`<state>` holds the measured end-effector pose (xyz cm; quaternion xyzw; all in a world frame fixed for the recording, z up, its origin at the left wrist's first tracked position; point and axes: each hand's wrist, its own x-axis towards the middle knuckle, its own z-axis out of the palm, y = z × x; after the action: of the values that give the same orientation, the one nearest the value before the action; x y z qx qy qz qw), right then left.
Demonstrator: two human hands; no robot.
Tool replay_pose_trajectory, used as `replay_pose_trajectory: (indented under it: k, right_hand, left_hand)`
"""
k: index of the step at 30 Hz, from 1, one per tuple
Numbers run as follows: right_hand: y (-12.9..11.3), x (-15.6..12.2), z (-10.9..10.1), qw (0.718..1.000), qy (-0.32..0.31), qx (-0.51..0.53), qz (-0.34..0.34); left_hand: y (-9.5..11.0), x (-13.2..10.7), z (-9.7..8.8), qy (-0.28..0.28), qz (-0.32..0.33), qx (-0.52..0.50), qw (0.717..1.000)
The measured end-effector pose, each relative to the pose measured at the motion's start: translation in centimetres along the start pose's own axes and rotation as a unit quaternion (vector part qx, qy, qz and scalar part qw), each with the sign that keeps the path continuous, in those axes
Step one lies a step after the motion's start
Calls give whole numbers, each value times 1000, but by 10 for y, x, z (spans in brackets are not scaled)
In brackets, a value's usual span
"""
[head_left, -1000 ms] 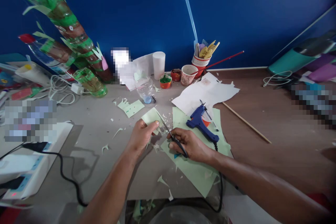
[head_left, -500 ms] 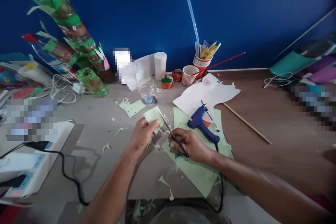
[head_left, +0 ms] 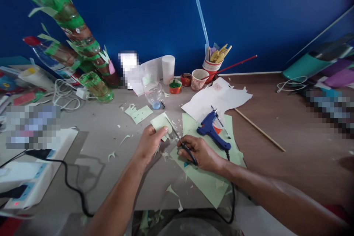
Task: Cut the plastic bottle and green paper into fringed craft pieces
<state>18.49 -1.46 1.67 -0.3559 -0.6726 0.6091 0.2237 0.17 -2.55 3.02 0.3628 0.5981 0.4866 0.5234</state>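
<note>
Between thumb and fingers, my left hand [head_left: 152, 141] pinches a small piece of pale green paper [head_left: 158, 121]. My right hand [head_left: 200, 153] grips a pair of scissors [head_left: 188, 151] with dark handles, its fingers around the loops. The blades point up and left, touching the right edge of the paper. Beneath my right hand lies a large pale green sheet [head_left: 212, 190]. A blue glue gun [head_left: 212, 129] rests on that sheet, just beyond the hand. Paper scraps [head_left: 172, 190] are scattered around both hands.
A white power strip [head_left: 44, 180] with black cables lies at left. Painted bottle tubes [head_left: 83, 37] stand behind it. Paint cups [head_left: 175, 86], a paper cup [head_left: 198, 80] and a clear cut bottle piece [head_left: 153, 94] line the back. A wooden stick [head_left: 260, 129] lies at right.
Almost nothing differs. The whole view has shifted very slightly, while both hands, the paper and the scissors keep practically the same position.
</note>
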Motion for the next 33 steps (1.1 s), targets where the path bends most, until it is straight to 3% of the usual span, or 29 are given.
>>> replay_pose_trajectory:
  k: [14, 33]
  right_hand:
    - [-12, 0, -2, 998, 2, 46, 42]
    - [-6, 1, -3, 997, 8, 76, 24]
  left_hand:
    - [4, -3, 0, 7, -2, 42, 999]
    - [4, -8, 5, -82, -45, 73, 993]
